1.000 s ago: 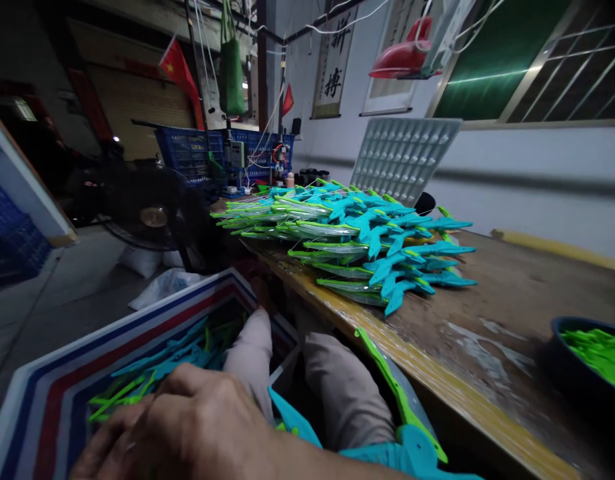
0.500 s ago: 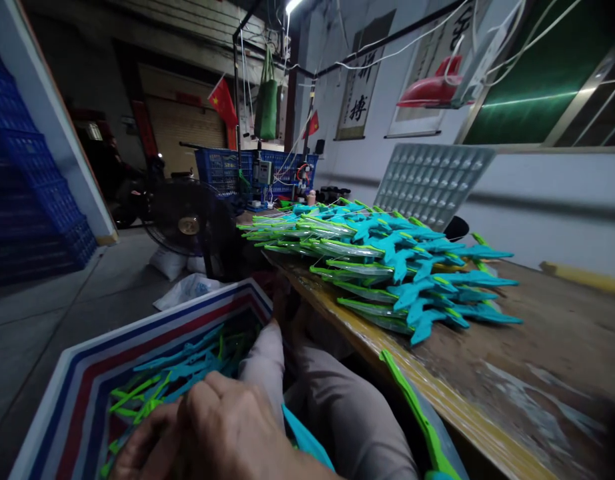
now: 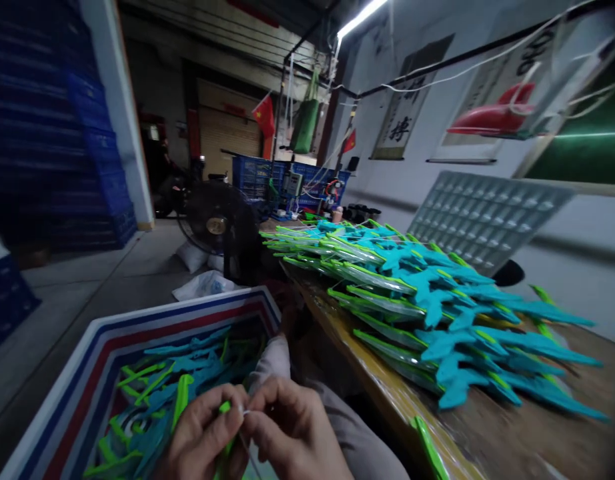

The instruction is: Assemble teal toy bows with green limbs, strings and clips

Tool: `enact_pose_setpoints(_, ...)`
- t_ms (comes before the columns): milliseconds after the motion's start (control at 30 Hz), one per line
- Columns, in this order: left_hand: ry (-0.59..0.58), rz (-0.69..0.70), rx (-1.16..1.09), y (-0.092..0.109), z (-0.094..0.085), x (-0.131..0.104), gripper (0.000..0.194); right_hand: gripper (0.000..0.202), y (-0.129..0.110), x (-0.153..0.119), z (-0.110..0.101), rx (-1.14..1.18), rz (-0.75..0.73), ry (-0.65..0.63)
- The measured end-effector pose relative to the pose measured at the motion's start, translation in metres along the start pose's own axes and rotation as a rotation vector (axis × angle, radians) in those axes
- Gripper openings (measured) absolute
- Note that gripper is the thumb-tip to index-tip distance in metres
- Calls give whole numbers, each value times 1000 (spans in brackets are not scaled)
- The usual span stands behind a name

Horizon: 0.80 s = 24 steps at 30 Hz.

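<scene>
My left hand (image 3: 205, 430) is closed around a bright green plastic part (image 3: 181, 400), whose upper end sticks up beside the fingers. Fingertips of my right hand (image 3: 295, 427) pinch a thin white string (image 3: 246, 413) right against the left fingertips. The string hangs down between the two hands, over a turquoise piece partly hidden below them. Behind and left of my hands, a striped box (image 3: 107, 337) holds turquoise and green parts (image 3: 197, 363). Many assembled turquoise and green pieces (image 3: 437, 300) lie piled on the table to the right.
The wooden table's edge (image 3: 377, 393) runs along my right side, with one green piece (image 3: 427, 447) beside it. A black fan (image 3: 216, 227) stands ahead. Blue crates (image 3: 97, 147) are stacked at left. A ridged grey tray (image 3: 487, 217) leans behind the pile.
My hands have come together at the fingertips, and the right hand no longer covers the left. String and an upright green part now show. The view has shifted left.
</scene>
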<state>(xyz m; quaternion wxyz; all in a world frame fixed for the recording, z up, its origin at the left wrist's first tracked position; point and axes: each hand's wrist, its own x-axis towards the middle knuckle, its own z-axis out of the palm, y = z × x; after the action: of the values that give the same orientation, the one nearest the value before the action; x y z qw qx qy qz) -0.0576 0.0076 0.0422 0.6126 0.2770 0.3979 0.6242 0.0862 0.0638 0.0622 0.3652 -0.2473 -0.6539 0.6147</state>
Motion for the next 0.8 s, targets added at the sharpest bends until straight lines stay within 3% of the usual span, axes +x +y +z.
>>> enact_pose_setpoints(100,19,-63,-61,3,10,3,42,13,6,-1,-13,-345,-342,19)
enact_pose_setpoints(167,-14,-83,-54,4,12,6,44,13,2,1,-20,-501,-537,16)
enact_pose_setpoints(267,-50,-94,-45,1,12,10,48,22,-12,7,-28,-552,-656,-63)
enact_pose_setpoints(367,-48,-97,-48,-4,11,14,51,20,-23,10,-34,-521,-649,-167)
enact_pose_setpoints(433,-41,-78,-47,-7,12,16,52,20,-20,8,-37,-528,-612,-162)
enact_pose_setpoints(600,-154,12,37,-9,14,18,47,13,9,-5,-32,-457,-461,90)
enact_pose_setpoints(700,-150,58,99,-9,15,18,44,18,21,-8,-25,-345,-387,161)
enact_pose_setpoints(800,-136,75,101,-12,16,17,45,19,22,-6,-19,-325,-425,208)
